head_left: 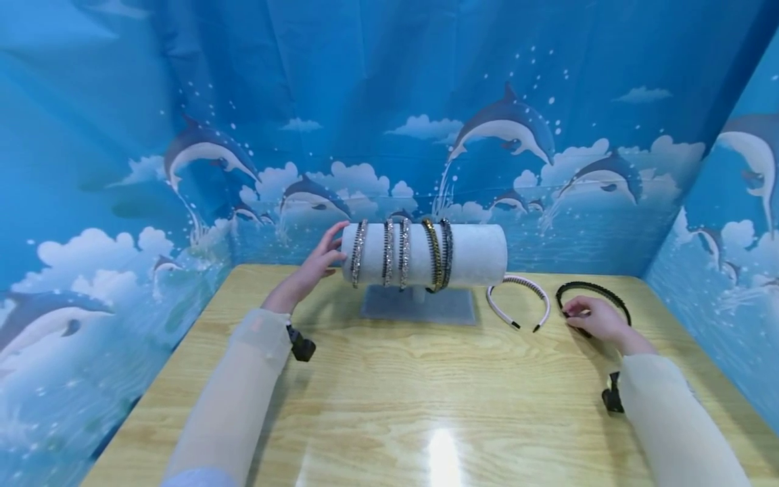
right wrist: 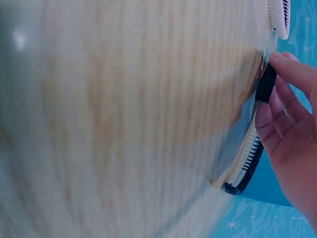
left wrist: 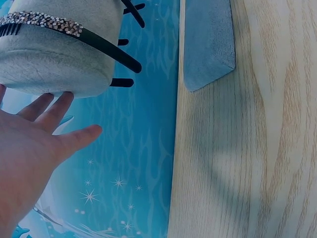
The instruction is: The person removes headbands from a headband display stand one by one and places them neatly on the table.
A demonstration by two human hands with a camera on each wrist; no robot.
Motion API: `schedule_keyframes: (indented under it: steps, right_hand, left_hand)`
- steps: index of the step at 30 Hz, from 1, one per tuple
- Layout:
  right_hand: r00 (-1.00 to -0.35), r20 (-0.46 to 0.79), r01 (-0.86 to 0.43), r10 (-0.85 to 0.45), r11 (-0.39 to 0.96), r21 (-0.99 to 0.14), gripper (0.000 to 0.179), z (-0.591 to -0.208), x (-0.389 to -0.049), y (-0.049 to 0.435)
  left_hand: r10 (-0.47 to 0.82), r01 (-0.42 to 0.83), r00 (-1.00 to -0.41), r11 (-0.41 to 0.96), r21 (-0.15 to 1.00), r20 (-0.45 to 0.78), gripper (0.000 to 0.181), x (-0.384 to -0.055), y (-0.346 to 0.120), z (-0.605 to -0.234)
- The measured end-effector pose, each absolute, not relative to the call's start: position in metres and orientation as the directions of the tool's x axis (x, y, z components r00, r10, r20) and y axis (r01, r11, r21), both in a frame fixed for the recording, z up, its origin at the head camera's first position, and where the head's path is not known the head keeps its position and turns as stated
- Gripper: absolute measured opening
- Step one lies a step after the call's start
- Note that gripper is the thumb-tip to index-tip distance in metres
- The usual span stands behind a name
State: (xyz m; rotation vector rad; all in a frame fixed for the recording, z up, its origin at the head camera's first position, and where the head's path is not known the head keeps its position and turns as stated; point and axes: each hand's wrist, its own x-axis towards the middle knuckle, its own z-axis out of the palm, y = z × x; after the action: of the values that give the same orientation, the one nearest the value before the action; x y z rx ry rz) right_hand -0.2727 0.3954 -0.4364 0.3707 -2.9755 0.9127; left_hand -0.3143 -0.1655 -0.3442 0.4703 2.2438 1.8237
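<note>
My left hand [head_left: 312, 269] has its fingertips at the left end of a pale velvet headband display roll [head_left: 479, 253], the fingers fairly straight and spread. The roll's near-left headband [left wrist: 47, 21] carries sparkling stones, and its dark ends stick out below. On the right, my right hand [head_left: 599, 319] pinches one tip of a black toothed headband [head_left: 596, 287] between thumb and fingers. The right wrist view shows that black tip [right wrist: 266, 85] in the grasp, with the rest of the band behind the fingers.
Two more sparkling silver headbands [head_left: 388, 253], a gold one [head_left: 433, 250] and a dark one [head_left: 447, 250] ring the roll. Its flat grey base [head_left: 389, 306] stands on the wooden table [head_left: 377, 385]. A white-pink headband [head_left: 526, 281] lies between the roll and my right hand. Dolphin-print sheets [head_left: 365, 101] enclose the table.
</note>
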Motion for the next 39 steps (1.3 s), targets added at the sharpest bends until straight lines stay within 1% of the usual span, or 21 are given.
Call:
schedule_keyframes:
  steps: [5, 10, 14, 18, 23, 26, 31, 33, 39]
  right_hand:
    - [-0.973, 0.082, -0.225, -0.217, 0.797, -0.561, 0.021, -0.436, -0.273, 0.395]
    - [-0.979, 0.103, -0.202, -0.175, 0.796, -0.571, 0.029, -0.422, -0.270, 0.388]
    - [-0.981, 0.143, -0.195, -0.134, 0.754, -0.627, 0.039, -0.391, -0.271, 0.368]
    - [-0.972, 0.193, -0.233, -0.136, 0.692, -0.683, 0.050, -0.350, -0.271, 0.338]
    - [-0.949, 0.217, -0.313, -0.228, 0.632, -0.709, 0.057, -0.307, -0.269, 0.298]
    - [-0.926, 0.224, -0.371, -0.303, 0.634, -0.679, 0.064, -0.293, -0.271, 0.277]
    - [-0.884, 0.213, -0.456, -0.415, 0.672, -0.583, 0.080, -0.283, -0.285, 0.246]
    - [-0.871, 0.202, -0.478, -0.448, 0.672, -0.566, 0.086, -0.281, -0.291, 0.234]
    - [-0.841, 0.192, -0.527, -0.506, 0.687, -0.501, 0.099, -0.283, -0.306, 0.207]
  left_hand:
    - [0.365, 0.114, -0.930, 0.192, 0.975, 0.037, 0.068, -0.314, -0.166, -0.345]
    - [0.371, 0.120, -0.928, 0.196, 0.973, 0.040, 0.069, -0.314, -0.165, -0.346]
    - [0.372, 0.117, -0.927, 0.187, 0.975, 0.040, 0.068, -0.314, -0.167, -0.346]
    - [0.367, 0.114, -0.929, 0.188, 0.975, 0.038, 0.068, -0.315, -0.167, -0.347]
    - [0.369, 0.115, -0.929, 0.189, 0.975, 0.038, 0.069, -0.315, -0.168, -0.345]
    - [0.377, 0.117, -0.926, 0.186, 0.976, 0.039, 0.069, -0.317, -0.167, -0.344]
    - [0.386, 0.118, -0.922, 0.180, 0.977, 0.041, 0.068, -0.319, -0.167, -0.345]
    - [0.384, 0.118, -0.923, 0.180, 0.977, 0.041, 0.068, -0.319, -0.167, -0.345]
    - [0.385, 0.116, -0.922, 0.176, 0.978, 0.040, 0.068, -0.317, -0.166, -0.346]
